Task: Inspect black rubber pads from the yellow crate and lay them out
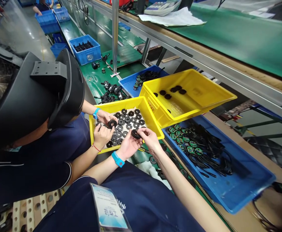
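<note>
My left hand [129, 145], a blue band on its wrist, and my right hand [149, 138] meet over the near edge of a yellow tray [121, 104]. Together they pinch one black round part [135, 133]. The tray is lined with several more black discs [127, 121]. A co-worker in dark blue leans in at the left. That person's two hands [102, 134] hold another black disc [112, 124] over the same tray.
A second yellow bin [204, 96] holding a few discs rests tilted on a blue bin [240, 190] of green boards and black wires. Another blue bin [131, 80] lies behind it. More blue crates [85, 54] and loose parts line the green bench. A badge [108, 209] hangs at my chest.
</note>
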### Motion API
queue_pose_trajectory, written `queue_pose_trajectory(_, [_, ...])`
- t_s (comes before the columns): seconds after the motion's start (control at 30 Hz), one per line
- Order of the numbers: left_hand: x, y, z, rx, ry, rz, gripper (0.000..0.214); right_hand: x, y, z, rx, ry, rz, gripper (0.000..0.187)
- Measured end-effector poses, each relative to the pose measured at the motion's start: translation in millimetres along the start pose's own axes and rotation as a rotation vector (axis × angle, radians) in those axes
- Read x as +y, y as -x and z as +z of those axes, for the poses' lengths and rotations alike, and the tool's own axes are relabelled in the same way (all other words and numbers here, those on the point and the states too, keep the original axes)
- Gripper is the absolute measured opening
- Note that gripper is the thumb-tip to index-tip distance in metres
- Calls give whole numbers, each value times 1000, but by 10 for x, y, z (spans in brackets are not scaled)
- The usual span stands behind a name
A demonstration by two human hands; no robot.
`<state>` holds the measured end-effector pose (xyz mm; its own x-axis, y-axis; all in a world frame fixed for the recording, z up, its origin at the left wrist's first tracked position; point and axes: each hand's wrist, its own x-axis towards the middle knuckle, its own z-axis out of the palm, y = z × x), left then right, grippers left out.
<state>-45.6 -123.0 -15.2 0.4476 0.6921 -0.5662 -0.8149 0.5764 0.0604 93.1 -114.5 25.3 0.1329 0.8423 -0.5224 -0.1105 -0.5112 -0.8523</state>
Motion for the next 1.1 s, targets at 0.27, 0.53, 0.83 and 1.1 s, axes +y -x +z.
queue_pose_trajectory(0.27, [-171,68,295,57,-95,42,34,251,230,-123,3,149,-436,62])
queue_pose_trajectory(0.53, [1253,582,-316,190,-132,314,47,211,341,-301,51,176,-600,52])
queue_pose_trajectory(0.83, [1525,443,-1019,281,-219,216,46,83,299,-374,20,300,-646,44])
queue_pose_trajectory(1.1, [1788,362,-1528,258,-1606,624,40,-423,-595,-942,312,509,-647,50])
